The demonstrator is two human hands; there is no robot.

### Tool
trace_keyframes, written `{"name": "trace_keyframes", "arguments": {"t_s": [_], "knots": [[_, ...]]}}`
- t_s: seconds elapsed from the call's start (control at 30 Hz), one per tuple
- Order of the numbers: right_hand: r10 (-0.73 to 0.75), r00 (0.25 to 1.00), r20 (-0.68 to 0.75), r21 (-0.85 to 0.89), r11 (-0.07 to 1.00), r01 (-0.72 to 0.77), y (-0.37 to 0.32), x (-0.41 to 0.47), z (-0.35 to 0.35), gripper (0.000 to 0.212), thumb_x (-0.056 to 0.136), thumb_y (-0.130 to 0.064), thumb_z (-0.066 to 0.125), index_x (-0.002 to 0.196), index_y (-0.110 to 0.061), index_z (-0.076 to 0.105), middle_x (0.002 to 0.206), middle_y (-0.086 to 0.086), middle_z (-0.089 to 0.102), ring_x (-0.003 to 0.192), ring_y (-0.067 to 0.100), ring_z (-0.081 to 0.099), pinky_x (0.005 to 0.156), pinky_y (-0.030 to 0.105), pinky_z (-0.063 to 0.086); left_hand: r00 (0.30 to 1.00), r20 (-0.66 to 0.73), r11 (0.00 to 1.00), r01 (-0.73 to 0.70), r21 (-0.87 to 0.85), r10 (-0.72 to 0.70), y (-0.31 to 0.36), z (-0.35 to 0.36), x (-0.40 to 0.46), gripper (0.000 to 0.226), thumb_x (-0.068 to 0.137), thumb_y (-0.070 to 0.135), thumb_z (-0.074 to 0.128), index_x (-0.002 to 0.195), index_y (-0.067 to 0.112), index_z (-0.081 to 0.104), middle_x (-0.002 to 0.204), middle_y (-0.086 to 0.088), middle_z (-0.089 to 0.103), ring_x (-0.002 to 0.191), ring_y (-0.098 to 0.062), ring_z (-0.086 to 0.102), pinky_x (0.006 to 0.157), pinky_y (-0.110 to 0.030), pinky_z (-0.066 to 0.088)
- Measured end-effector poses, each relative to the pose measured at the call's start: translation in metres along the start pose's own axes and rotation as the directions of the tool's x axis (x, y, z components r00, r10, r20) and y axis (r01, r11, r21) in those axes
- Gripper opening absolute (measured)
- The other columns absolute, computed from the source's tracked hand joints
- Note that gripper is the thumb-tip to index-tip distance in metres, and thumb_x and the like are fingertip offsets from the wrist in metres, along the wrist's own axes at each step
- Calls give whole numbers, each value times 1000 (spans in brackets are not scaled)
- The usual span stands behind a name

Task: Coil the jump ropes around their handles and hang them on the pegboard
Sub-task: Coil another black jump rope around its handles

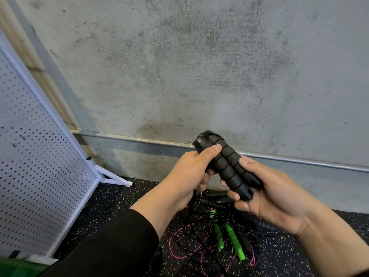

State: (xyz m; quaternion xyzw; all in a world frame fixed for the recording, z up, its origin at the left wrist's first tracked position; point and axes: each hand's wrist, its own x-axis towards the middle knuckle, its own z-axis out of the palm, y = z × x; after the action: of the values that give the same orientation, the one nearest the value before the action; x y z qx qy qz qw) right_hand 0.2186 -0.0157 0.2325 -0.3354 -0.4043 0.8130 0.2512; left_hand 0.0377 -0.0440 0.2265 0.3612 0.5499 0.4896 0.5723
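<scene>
Head view: we see both hands up in front of a grey concrete wall (179,66), holding one pair of black handles (225,164) pressed side by side, tilted so the top ends point to about 11 o'clock. Thin black cord (211,134) is looped over the top end of the pair. The left hand (189,172) grips the upper part, thumb laid across the handles, fingers curled round the back; its black sleeve (111,242) runs down to 7 o'clock. The right hand (265,196) grips the lower end, fingers (233,195) curled under the bottom caps, thumb on the far side. So both hands are closed on the same handle pair.

Below the hands, at 6 o'clock, we see a tangled pile on the speckled black floor (119,200): two green handles (229,236) lying near each other, a pink rope (179,254) looping through, thin black cords (191,222) all over it, and more black handles (217,198) partly hidden behind the hands. We cannot tell how many ropes are in the pile.

At 9 o'clock the white pegboard (40,166) stands leaning, with its foot (113,177) resting on the floor by the wall. A couple of small dark hooks (19,140) sit on it. A metal pipe (139,139) runs along the wall base. A green edge (18,266) shows at 7 o'clock, too cropped to identify.
</scene>
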Motion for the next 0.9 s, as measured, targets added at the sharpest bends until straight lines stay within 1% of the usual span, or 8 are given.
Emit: {"name": "trace_keyframes", "arguments": {"t_s": [0.23, 0.3, 0.43, 0.53, 0.67, 0.73, 0.8, 0.9], "knots": [[-383, 891, -244, -643, 751, 147, -1, 1, 1, 46, 99, -32, 60, 137, -56, 49, 79, 5, 61, 63, 15, 53, 64, 33, 45, 998, 54, 992, 38, 122, -45, -1, -4, -1, 43, 95, 65, 54, 85, 24, 63, 64, 5, 39, 50, -10, 22, 45, -23, 21], [-457, 870, -187, -772, 616, 158, -2, 0, 2, 47, 99, -30, 60, 138, -53, 48, 81, -8, 63, 59, 0, 53, 65, 17, 42, 996, 46, 990, 68, 122, -74, 0, -5, 0, 50, 92, 71, 53, 86, 23, 64, 63, 6, 42, 49, -9, 24, 44, -21, 23], [-518, 854, -55, -911, 376, 169, 8, 6, 5, 59, 99, -26, 62, 141, -60, 38, 118, -17, 62, 93, -12, 56, 81, 6, 38, 987, 66, 989, 144, -12, -143, -1, -3, 1, 58, 82, 81, 53, 63, 27, 65, 66, 4, 44, 46, -8, 20, 43, -22, 15], [-549, 836, -25, -963, 236, 126, 17, 13, 3, 67, 98, -33, 63, 137, -72, 26, 109, -18, 50, 109, 7, 48, 95, 23, 37, 982, 58, 976, 185, -111, -179, -1, -1, 1, 64, 74, 85, 57, 85, 22, 62, 68, 4, 45, 48, -8, 19, 43, -23, 14], [-544, 839, 36, -989, 104, 110, 18, 12, 10, 66, 95, -44, 60, 143, -68, 21, 105, -23, 42, 107, 6, 44, 94, 24, 39, 984, 14, 969, 178, -172, -178, -1, -2, 1, 51, 84, 72, 61, 85, 22, 58, 65, 4, 44, 48, -8, 21, 41, -21, 16], [-490, 871, 29, -980, 158, 122, 16, 7, 12, 66, 91, -53, 60, 147, -62, 26, 112, -26, 46, 108, -4, 48, 91, 12, 38, 988, 12, 976, 153, -153, -153, 0, -3, 0, 46, 87, 67, 60, 80, 21, 56, 64, 3, 43, 48, -9, 22, 40, -21, 16], [-471, 879, -76, -895, 421, 148, 7, 2, 16, 64, 86, -60, 60, 144, -54, 34, 114, -23, 59, 99, -14, 57, 80, 2, 39, 993, 34, 985, 119, -122, -116, 2, -5, -2, 43, 90, 62, 58, 74, 22, 55, 64, 3, 42, 50, -9, 21, 44, -23, 13], [-430, 880, -204, -695, 696, 179, -6, 0, 8, 84, 73, -67, 55, 149, -37, 39, 96, -17, 75, 85, -10, 67, 77, 15, 47, 991, 98, 992, 101, -79, -94, 4, 0, -6, 41, 92, 58, 56, 68, 25, 56, 63, 3, 42, 50, -10, 21, 45, -24, 14]]}}
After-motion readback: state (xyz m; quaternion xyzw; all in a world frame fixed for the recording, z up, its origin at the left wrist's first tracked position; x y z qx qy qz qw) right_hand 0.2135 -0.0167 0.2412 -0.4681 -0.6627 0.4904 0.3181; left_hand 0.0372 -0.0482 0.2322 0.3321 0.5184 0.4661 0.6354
